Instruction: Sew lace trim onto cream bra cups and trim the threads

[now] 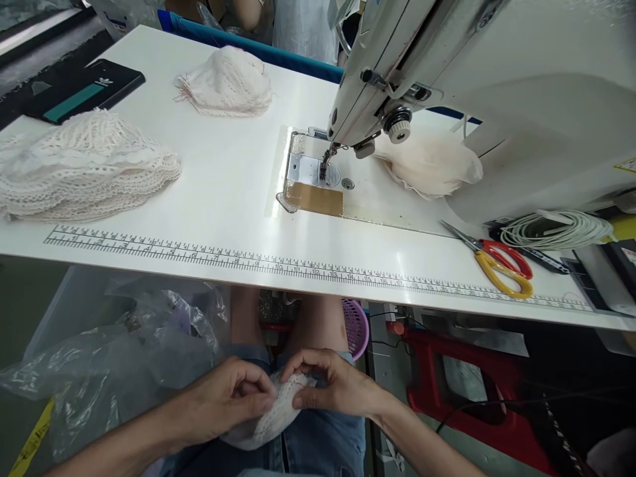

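A small cream lace fabric piece point(279, 416), rounded in shape, rests over my lap below the table edge. My left hand point(242, 395) is closed at its left side, thumb and fingertips pinched together against the lace. On the other side, my right hand point(330, 382) grips the upper right edge between thumb and curled fingers. Reddish thread shows faintly along that edge. Above, on the white table point(223, 205), lie a thick stack of cream lace pieces point(84, 169) and a smaller lace pile point(226, 83) with loose red threads.
A sewing machine point(387, 73) stands over the table, beige fabric point(432, 162) under its arm. Red-and-yellow scissors point(501, 262) and a coil of cord point(556, 230) lie right. A black phone-like case point(87, 89) lies left. Below are plastic bags point(134, 358) and a red stool point(472, 391).
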The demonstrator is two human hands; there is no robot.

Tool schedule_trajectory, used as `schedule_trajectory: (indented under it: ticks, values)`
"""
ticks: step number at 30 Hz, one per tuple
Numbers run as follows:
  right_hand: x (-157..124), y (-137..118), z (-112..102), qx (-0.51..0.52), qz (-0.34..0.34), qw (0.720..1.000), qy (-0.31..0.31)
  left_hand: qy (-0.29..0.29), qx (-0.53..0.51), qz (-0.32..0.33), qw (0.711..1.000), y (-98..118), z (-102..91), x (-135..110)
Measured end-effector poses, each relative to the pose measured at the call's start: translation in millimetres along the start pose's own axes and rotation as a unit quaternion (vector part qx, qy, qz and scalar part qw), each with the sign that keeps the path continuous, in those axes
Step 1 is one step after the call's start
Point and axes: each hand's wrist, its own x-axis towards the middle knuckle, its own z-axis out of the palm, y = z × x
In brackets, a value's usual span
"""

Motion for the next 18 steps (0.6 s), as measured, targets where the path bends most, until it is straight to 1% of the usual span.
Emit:
schedule_trajectory:
  ticks: [3, 7, 9, 11, 13, 15, 17, 18]
  values:
    - [0, -1, 2, -0.043, -0.011, 0.999, 0.018, 0.025, 0.016, 0.003, 1.0, -2, 2.8, 5]
    - [0, 0, 6, -0.082, -0.037, 0.994, 0.059, 0.04, -0.016, 0.011, 0.999, -7, 0.0, 7]
    - [1, -1, 8, -0.069, -0.08, 0.991, 0.088, 0.053, -0.021, 0.015, 0.998, -7, -0.9, 7]
    - [1, -6, 11, -0.05, -0.148, 0.98, 0.121, 0.075, -0.007, 0.022, 0.997, -3, 1.1, 5]
    - [-3, -15, 13, -0.049, -0.223, 0.96, 0.162, 0.114, 0.018, 0.035, 0.993, 8, 4.9, 1]
    - [-9, -29, 12, -0.052, -0.277, 0.935, 0.215, 0.164, 0.04, 0.062, 0.984, 27, 5.6, -6]
    - [-18, -45, 6, -0.047, -0.31, 0.91, 0.271, 0.224, 0.067, 0.092, 0.968, 53, -4.7, -18]
    - [-21, -53, 2, -0.048, -0.319, 0.899, 0.297, 0.263, 0.094, 0.104, 0.955, 70, -15.7, -25]
